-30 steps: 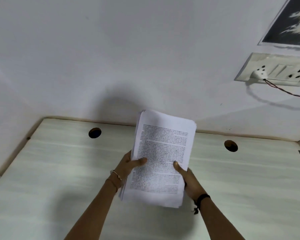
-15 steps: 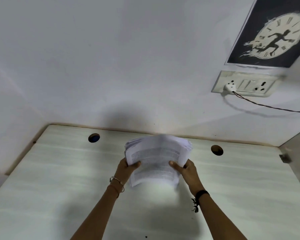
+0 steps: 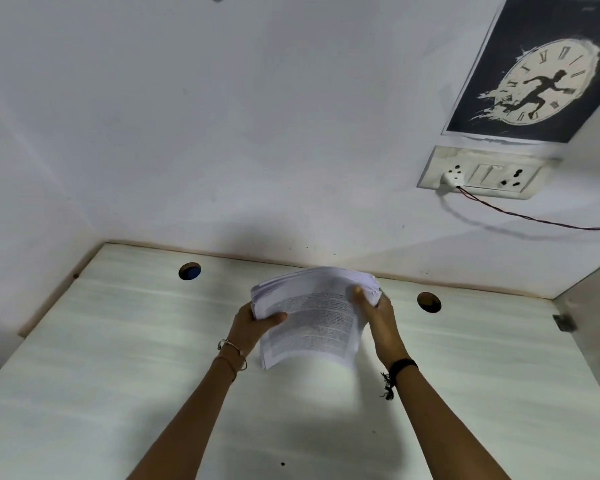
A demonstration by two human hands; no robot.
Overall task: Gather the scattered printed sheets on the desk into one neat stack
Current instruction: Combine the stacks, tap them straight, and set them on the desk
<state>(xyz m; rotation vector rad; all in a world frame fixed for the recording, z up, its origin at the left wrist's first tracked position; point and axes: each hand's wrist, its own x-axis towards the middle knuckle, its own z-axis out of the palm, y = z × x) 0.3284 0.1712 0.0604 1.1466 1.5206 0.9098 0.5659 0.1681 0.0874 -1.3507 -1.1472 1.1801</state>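
White printed sheets (image 3: 312, 317), one thick bundle, held off the bench (image 3: 118, 358) at centre frame: left hand (image 3: 253, 323) clamps its 9 o'clock edge, right hand (image 3: 378, 317) its 3 o'clock edge, top edges fanned; gathering looks done, squaring and setting down remain. Bench pale wood-grain, no loose sheets visible, two cable holes (image 3: 190, 271) at 11 and 2 o'clock. White wall; clock poster (image 3: 534, 81) and socket plate (image 3: 482, 171) at 2 o'clock.

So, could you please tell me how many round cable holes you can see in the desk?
2: one cable hole near the desk's back-left, another at the back-right beside the held stack of sheets, which may hide more.
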